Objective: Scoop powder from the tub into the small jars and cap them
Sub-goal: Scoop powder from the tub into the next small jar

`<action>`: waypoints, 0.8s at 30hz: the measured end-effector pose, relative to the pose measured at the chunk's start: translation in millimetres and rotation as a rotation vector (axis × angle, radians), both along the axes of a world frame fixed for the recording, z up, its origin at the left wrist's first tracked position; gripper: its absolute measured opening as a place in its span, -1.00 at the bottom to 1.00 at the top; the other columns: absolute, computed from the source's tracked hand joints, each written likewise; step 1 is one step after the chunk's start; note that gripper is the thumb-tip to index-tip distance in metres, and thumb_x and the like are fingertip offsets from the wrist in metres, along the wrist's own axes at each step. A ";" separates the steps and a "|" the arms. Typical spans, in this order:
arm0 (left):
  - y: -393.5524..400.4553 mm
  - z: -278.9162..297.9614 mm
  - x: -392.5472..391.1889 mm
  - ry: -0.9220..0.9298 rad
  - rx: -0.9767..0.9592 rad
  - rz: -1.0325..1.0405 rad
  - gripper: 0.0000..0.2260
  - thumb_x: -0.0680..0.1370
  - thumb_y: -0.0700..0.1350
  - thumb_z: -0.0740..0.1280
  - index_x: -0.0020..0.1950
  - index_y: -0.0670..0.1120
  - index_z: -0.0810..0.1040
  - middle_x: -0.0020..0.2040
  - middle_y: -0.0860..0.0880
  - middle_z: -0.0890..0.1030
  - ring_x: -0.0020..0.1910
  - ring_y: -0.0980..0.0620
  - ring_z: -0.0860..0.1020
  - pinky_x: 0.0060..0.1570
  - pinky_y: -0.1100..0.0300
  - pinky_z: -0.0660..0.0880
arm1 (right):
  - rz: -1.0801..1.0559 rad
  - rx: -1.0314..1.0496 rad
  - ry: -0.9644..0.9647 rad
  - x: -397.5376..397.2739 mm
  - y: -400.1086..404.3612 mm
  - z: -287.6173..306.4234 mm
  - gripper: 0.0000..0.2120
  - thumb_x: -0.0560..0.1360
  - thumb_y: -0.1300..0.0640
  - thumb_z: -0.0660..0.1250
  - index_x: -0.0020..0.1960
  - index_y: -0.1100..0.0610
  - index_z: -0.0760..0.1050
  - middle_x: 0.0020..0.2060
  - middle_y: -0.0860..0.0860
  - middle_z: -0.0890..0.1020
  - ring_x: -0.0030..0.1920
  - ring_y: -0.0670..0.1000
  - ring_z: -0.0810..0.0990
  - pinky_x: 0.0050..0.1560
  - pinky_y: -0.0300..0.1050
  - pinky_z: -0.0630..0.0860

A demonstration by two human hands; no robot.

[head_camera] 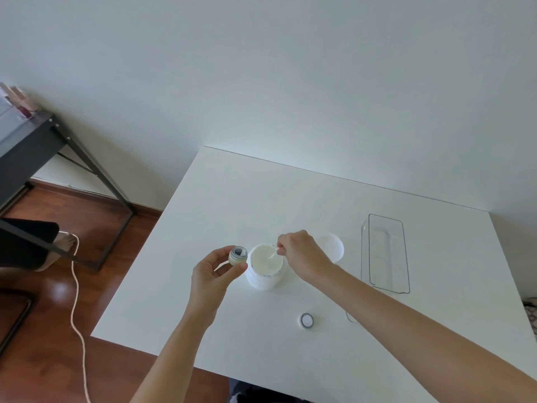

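An open white tub of white powder stands in the middle of the white table. My left hand holds a small open jar, tilted, just left of the tub's rim. My right hand pinches a small clear scoop whose tip dips into the tub's powder. The tub's white lid lies behind my right hand. A small round jar cap lies on the table nearer to me.
A clear rectangular tray sits at the right of the table. A clear item pokes out beside my right forearm. Left of the table are wooden floor, a white cord, a black-framed desk and another person's foot.
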State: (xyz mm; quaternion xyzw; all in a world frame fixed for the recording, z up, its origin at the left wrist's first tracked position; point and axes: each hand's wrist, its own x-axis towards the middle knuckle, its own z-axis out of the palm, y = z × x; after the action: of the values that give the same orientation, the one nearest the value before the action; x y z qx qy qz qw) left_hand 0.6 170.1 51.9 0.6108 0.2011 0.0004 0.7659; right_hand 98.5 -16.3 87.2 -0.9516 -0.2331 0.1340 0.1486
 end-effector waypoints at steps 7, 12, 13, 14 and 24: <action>4.5 -5.9 -10.9 0.033 0.016 0.008 -0.74 0.47 -0.30 0.50 0.11 -0.07 0.66 0.03 0.03 0.74 -0.01 0.10 0.70 -0.09 0.37 0.57 | 0.277 -0.372 -0.096 5.1 23.8 5.7 -0.69 0.31 0.53 0.06 -0.31 0.14 0.33 -0.37 0.06 0.39 -0.13 0.09 0.42 -0.23 -0.13 0.28; 5.6 -9.9 -13.4 0.039 0.026 0.003 -0.72 0.46 -0.30 0.51 0.13 -0.07 0.65 0.04 0.03 0.74 0.00 0.11 0.70 -0.08 0.34 0.58 | 0.185 -0.361 0.018 2.5 29.4 -3.3 -0.62 0.43 0.47 0.16 -0.39 0.12 0.11 -0.42 0.02 0.22 -0.21 0.09 0.35 -0.32 -0.10 0.27; 5.7 -10.5 -13.5 0.039 0.024 0.003 -0.71 0.46 -0.31 0.51 0.13 -0.07 0.64 0.04 0.03 0.74 -0.01 0.12 0.70 -0.08 0.34 0.59 | 0.131 -0.339 0.063 3.3 28.3 -5.5 -0.62 0.47 0.43 0.18 -0.39 0.13 0.12 -0.40 0.03 0.26 -0.22 0.11 0.37 -0.34 -0.11 0.27; 5.7 -11.0 -13.2 0.037 0.021 0.003 -0.71 0.46 -0.32 0.51 0.13 -0.08 0.64 0.04 0.02 0.74 -0.01 0.12 0.70 -0.08 0.34 0.59 | 0.072 -0.311 0.105 4.3 26.4 -6.1 -0.62 0.50 0.38 0.20 -0.38 0.14 0.13 -0.37 0.04 0.31 -0.24 0.12 0.39 -0.33 -0.11 0.29; 2.7 -12.3 -6.9 0.032 0.034 -0.043 -0.71 0.44 -0.35 0.51 0.07 -0.04 0.64 0.03 0.01 0.73 -0.03 0.08 0.70 -0.03 0.26 0.59 | -0.415 0.038 0.342 15.2 -15.1 -2.8 -0.67 0.58 0.13 0.23 -0.33 0.19 0.29 -0.34 0.10 0.42 -0.31 0.08 0.38 -0.28 -0.16 0.30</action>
State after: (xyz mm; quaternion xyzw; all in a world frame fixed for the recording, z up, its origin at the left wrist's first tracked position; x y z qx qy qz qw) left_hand -6.3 172.8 39.6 0.6279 0.2002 -0.0225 0.7518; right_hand 113.7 -31.4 84.3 -0.9396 -0.0069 0.2550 0.2281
